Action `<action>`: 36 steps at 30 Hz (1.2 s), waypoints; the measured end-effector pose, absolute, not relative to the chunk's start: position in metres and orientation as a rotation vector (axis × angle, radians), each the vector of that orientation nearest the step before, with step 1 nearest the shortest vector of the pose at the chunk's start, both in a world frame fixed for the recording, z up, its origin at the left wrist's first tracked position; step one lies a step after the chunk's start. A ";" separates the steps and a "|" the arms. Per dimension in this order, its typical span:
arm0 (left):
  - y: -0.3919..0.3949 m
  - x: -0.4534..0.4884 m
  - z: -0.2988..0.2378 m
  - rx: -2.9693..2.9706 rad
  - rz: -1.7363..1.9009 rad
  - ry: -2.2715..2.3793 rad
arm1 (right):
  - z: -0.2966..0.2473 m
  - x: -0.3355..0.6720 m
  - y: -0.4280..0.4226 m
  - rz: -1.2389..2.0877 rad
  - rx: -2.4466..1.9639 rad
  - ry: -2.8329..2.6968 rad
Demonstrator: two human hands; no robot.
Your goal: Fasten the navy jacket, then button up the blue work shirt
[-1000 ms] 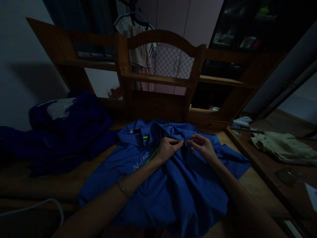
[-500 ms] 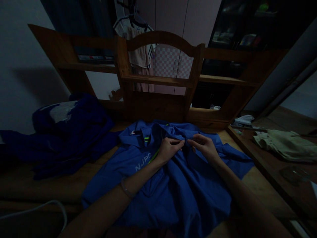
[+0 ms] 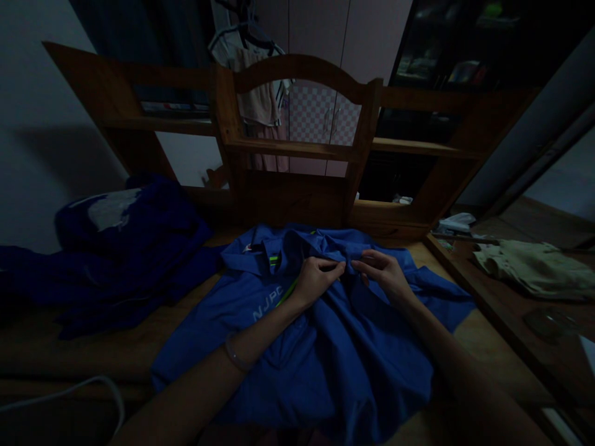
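Note:
A blue shirt (image 3: 288,359) with pale letters on its chest and a yellow-green trim lies spread over the wooden desk. My left hand (image 3: 316,282) pinches a fold of the shirt near its collar between thumb and fingers. Close beside it on the right, my right hand (image 3: 383,272) grips the same front edge with thumb and fingertips. Both sets of fingertips almost meet at the cloth. Whether a button or other small part lies between them is too dark to tell. A clear band circles my left wrist.
A dark blue garment (image 3: 134,248) is heaped at the left. Behind the shirt rises a wooden shelf frame (image 3: 297,148). Folded pale cloth (image 3: 534,269) and a glass dish (image 3: 551,323) sit at the right. A white cable (image 3: 100,379) curves at lower left.
The view has shifted very slightly. Both hands keep their grip on the shirt at nearly the same spot.

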State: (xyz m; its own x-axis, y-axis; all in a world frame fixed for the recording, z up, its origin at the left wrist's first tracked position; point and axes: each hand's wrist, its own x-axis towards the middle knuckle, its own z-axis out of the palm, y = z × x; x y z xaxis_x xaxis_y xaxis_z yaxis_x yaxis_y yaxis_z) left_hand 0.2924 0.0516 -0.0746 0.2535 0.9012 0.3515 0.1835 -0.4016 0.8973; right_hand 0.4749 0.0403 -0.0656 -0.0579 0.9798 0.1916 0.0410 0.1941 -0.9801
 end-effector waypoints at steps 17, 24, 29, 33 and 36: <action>0.050 0.291 -0.072 1.867 1.249 0.993 | -0.066 0.475 0.038 0.906 -1.148 -1.467; 0.051 0.292 -0.073 1.860 1.230 1.007 | -0.065 0.478 0.039 0.818 -1.218 -1.517; 0.050 0.292 -0.071 1.857 1.217 1.012 | -0.063 0.477 0.037 0.834 -1.204 -1.521; 0.050 0.292 -0.071 1.860 1.213 0.981 | -0.066 0.477 0.039 0.849 -1.179 -1.507; 0.051 0.292 -0.071 1.870 1.208 0.975 | -0.069 0.478 0.041 0.838 -1.169 -1.499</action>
State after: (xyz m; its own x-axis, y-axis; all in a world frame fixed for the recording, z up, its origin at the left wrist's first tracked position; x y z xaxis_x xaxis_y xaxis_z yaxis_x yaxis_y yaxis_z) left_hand 0.2921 0.0506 -0.0714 0.2828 0.8668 0.4107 0.2181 -0.4751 0.8525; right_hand 0.4777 0.0406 -0.0694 -0.0148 0.9559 0.2933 0.2502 0.2875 -0.9245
